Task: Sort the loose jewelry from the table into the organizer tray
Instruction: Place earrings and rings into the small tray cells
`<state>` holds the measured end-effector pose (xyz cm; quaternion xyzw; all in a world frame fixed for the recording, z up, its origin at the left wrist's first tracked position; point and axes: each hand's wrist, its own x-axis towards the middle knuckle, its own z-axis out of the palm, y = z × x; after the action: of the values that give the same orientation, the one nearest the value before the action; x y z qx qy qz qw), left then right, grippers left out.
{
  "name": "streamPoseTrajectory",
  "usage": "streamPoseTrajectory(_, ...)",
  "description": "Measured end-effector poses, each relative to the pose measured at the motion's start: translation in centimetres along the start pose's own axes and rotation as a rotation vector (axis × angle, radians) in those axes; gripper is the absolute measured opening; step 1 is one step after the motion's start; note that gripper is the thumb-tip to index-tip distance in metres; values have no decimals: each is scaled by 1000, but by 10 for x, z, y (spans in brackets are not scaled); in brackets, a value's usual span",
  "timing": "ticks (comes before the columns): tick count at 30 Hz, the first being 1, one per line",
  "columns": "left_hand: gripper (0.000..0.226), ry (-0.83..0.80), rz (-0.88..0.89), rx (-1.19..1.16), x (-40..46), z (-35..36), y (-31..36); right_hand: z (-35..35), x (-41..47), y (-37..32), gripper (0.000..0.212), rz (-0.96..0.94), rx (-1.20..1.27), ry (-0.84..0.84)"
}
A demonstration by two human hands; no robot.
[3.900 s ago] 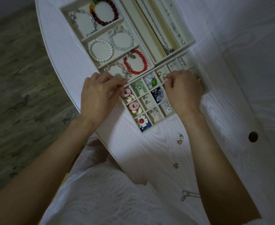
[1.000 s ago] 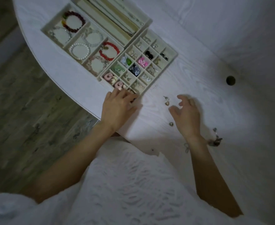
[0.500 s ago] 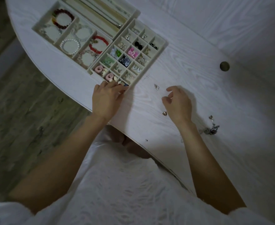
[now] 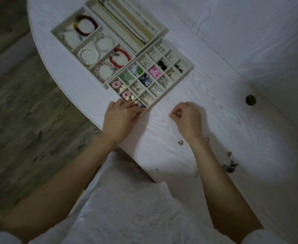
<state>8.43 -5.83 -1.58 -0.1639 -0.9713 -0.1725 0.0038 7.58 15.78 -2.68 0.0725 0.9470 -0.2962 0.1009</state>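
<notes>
Head view: most tray (image 4: pixel 188 71) compartments are being filled; a small earring (image 4: pixel 175 115) is being pinched by the right hand (image 4: pixel 188 118), while the left hand (image 4: pixel 120 118) is being rested, fingers relaxed, on the tray corner; a stud (image 4: pixel 180 142) and chain (image 4: pixel 230 166) are being left.

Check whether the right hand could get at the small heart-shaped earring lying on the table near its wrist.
Probably yes. The heart-shaped earring lies bare on the table, just beside the right hand at the wrist, with nothing over it. The fingers already seem to pinch something small, so they may need to drop that first.
</notes>
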Motion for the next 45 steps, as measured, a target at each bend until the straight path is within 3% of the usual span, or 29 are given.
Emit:
streamPoseTrajectory(5,24,-16,56,-24,2,3,-5,-14,1,-3,14,44,196,-7)
streamPoseTrajectory(10,25,-18,152,-162,6,5,-23,-29,7,-13,13,-66,285,16)
streamPoseTrajectory(15,21,197,-14,-291,32,-12,-46,-47,57,-41,17,-133,307,22)
streamPoseTrajectory(20,28,203,-245,-217,68,-18,-76,-29,130,-67,17,-144,212,118)
streamPoseTrajectory(28,31,132,-218,-272,80,-9,-82,-11,162,-75,13,-243,-69,-32)
streamPoseTrajectory(36,32,105,-214,-278,73,-7,-90,-21,165,-77,16,-253,-73,113)
streamPoseTrajectory(41,30,98,-208,-267,74,-6,-92,-19,165,-87,12,-267,-293,41)
streamPoseTrajectory(45,29,100,-207,-268,74,-6,-90,-12,165,-94,18,-181,-429,81)
